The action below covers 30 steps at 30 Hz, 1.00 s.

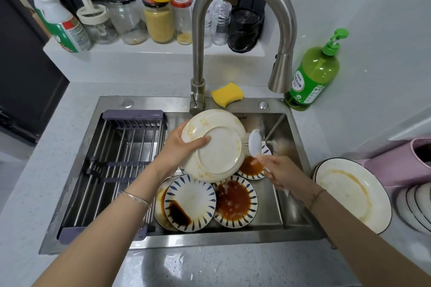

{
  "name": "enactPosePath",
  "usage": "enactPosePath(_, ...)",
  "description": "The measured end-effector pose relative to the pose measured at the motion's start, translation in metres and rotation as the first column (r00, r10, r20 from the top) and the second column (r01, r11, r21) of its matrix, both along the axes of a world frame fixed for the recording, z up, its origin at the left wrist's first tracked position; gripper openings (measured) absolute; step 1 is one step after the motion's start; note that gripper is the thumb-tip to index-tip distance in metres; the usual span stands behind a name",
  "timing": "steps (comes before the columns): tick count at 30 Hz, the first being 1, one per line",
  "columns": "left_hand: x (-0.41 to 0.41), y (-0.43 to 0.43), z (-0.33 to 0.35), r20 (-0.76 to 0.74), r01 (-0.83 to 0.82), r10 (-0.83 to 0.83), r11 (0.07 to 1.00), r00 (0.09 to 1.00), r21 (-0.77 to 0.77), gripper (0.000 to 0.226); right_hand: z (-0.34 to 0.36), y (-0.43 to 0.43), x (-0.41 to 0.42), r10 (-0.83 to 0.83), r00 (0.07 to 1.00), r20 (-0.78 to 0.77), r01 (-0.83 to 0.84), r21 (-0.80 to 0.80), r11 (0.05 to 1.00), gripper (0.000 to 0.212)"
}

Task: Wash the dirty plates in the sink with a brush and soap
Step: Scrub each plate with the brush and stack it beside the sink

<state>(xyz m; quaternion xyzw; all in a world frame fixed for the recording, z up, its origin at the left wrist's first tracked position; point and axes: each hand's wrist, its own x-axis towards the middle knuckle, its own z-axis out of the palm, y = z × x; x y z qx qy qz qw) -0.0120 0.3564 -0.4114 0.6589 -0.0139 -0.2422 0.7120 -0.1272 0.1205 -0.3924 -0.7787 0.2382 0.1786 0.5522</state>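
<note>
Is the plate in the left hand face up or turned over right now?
Turned over: the plate shows its underside with the raised base ring, held tilted above the sink by the left hand.

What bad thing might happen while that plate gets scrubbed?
The left hand holds the white plate by one edge only, so it might slip and crack the saucy plates underneath. The right hand holds the brush, and that arm passes close to the plate on the counter, so it might knock it.
</note>
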Motion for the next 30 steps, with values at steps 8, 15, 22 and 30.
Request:
enactPosePath(8, 0.0, -0.006, -0.008, -0.127, -0.147, 0.135, 0.986, 0.983, -0.085, 0.038, -0.005, 0.006, -0.002, -0.017, 1.0, -0.021, 0.017, 0.021, 1.0, 0.028)
enactPosePath(15, -0.004, -0.007, -0.021, -0.284, -0.23, 0.179, 0.961, 0.942, -0.155, 0.045, -0.001, 0.001, 0.01, -0.07, 0.996, 0.063, 0.072, -0.034, 0.997, 0.03)
enactPosePath(22, -0.006, -0.012, -0.029, -0.396, -0.332, 0.238, 0.924, 0.887, -0.188, 0.023, -0.006, 0.031, -0.02, 0.153, 0.974, 0.169, -0.122, -0.177, 0.976, 0.034)
enactPosePath(30, -0.006, -0.022, -0.035, -0.473, -0.361, 0.213, 0.899, 0.855, -0.248, 0.02, -0.013, 0.023, -0.01, 0.004, 0.972, 0.234, 0.03, -0.141, 0.99, 0.029)
